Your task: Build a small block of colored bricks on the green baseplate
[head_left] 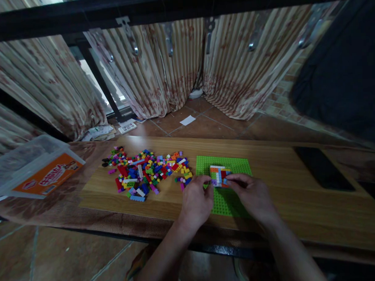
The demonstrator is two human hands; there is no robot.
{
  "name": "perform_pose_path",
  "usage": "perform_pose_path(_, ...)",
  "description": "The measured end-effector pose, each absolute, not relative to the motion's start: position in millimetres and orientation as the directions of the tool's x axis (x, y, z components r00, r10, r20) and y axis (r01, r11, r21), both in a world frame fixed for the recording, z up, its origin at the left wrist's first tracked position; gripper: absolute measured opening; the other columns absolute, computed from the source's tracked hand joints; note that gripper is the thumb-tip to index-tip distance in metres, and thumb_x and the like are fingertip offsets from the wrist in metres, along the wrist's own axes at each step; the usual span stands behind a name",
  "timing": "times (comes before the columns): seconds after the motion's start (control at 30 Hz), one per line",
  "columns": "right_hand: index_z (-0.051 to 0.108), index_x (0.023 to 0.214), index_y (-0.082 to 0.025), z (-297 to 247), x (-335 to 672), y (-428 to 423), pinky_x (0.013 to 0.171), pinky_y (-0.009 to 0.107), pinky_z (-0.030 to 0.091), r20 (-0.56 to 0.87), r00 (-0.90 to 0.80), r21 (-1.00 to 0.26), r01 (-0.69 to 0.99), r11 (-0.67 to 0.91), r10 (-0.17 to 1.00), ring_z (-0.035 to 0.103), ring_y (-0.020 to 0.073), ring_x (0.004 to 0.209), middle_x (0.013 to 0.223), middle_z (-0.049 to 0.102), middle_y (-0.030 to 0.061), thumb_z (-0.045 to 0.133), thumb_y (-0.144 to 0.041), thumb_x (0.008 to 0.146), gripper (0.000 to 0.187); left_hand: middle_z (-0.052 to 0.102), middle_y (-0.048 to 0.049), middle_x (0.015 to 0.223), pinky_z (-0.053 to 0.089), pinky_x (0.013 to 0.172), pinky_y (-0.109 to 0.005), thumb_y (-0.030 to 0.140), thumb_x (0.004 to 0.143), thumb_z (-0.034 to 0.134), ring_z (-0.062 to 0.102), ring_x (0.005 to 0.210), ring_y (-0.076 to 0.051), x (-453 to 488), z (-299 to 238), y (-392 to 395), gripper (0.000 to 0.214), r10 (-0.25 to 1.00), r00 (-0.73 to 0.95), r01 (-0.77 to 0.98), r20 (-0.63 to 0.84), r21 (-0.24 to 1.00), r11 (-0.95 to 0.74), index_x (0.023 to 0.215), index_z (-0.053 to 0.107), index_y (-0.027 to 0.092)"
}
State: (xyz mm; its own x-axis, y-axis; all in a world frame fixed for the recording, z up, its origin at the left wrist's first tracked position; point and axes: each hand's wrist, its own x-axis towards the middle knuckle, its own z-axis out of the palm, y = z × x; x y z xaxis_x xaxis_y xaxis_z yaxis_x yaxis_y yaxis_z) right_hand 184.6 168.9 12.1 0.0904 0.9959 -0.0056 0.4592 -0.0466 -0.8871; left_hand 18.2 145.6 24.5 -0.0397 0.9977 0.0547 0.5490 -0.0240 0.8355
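A green studded baseplate (237,165) lies on the wooden board (281,194). On it stands a small multicoloured brick build (218,174) of orange, white, red and purple pieces. My left hand (196,201) rests at the plate's left edge, its fingertips pinched at the build's lower left corner. My right hand (252,192) lies over the plate's near part, fingers curled against the build's right side. A heap of loose small bricks (145,172) in many colours is spread on the board to the left of the plate.
A clear plastic box with an orange label (37,168) sits at the far left. A black phone (323,167) lies on the board at the right. Striped curtains (172,67) hang behind, above a tiled floor with scattered papers (98,132).
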Motion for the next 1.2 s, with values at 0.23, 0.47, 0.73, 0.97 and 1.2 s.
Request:
perform_pose_path(0.23, 0.074, 0.082, -0.021, 9, 181, 171, 0.079, 0.037, 0.049, 0.104, 0.123, -0.844, 0.536, 0.022, 0.987, 0.066, 0.0215, 0.08, 0.089, 0.073, 0.0062, 0.064, -0.042, 0.074, 0.025, 0.067, -0.0078, 0.098, 0.05, 0.076, -0.031, 0.019, 0.085, 0.052, 0.063, 0.082, -0.018, 19, 21, 144, 0.022, 0.999, 0.0, 0.607, 0.048, 0.794, -0.038, 0.103, 0.065, 0.018)
perform_pose_path(0.47, 0.072, 0.076, -0.02, 11, 176, 171, 0.071, 0.034, 0.048, 0.154, 0.178, -0.801, 0.598, 0.018, 0.972, 0.065, 0.0208, 0.072, 0.079, 0.071, 0.0061, 0.063, -0.045, 0.074, 0.027, 0.066, -0.0083, 0.098, 0.049, 0.076, -0.031, 0.019, 0.085, 0.052, 0.062, 0.083, -0.019, 20, 20, 143, 0.022, 0.999, 0.015, 0.643, 0.044, 0.765, -0.044, 0.103, 0.064, 0.017)
perform_pose_path(0.73, 0.073, 0.079, -0.02, 7, 179, 173, 0.073, 0.036, 0.049, 0.11, 0.189, -0.807, 0.589, -0.023, 0.976, 0.066, 0.0222, 0.074, 0.083, 0.073, 0.0071, 0.064, -0.048, 0.074, 0.03, 0.066, -0.0086, 0.099, 0.05, 0.077, -0.032, 0.019, 0.085, 0.052, 0.062, 0.084, -0.02, 20, 20, 143, 0.023, 0.999, 0.017, 0.655, 0.035, 0.755, -0.038, 0.104, 0.064, 0.018)
perform_pose_path(0.97, 0.072, 0.093, -0.018, 2, 201, 174, 0.067, 0.036, 0.051, 0.05, 0.244, -0.839, 0.536, -0.092, 0.969, 0.067, 0.023, 0.073, 0.085, 0.072, 0.009, 0.057, -0.053, 0.081, 0.04, 0.066, -0.0077, 0.097, 0.05, 0.077, -0.031, 0.018, 0.084, 0.053, 0.063, 0.082, -0.019, 18, 20, 144, 0.02, 0.999, 0.003, 0.626, 0.049, 0.778, -0.04, 0.101, 0.064, 0.018)
perform_pose_path(1.2, 0.072, 0.1, -0.025, 7, 192, 170, 0.071, 0.035, 0.049, 0.144, -0.008, -0.741, 0.662, 0.113, 0.99, 0.063, 0.0198, 0.08, 0.102, 0.066, 0.0063, 0.064, -0.048, 0.075, 0.035, 0.067, -0.0098, 0.101, 0.051, 0.08, -0.034, 0.018, 0.085, 0.052, 0.063, 0.083, -0.019, 17, 20, 145, 0.022, 0.998, -0.015, 0.591, 0.061, 0.806, -0.04, 0.103, 0.064, 0.016)
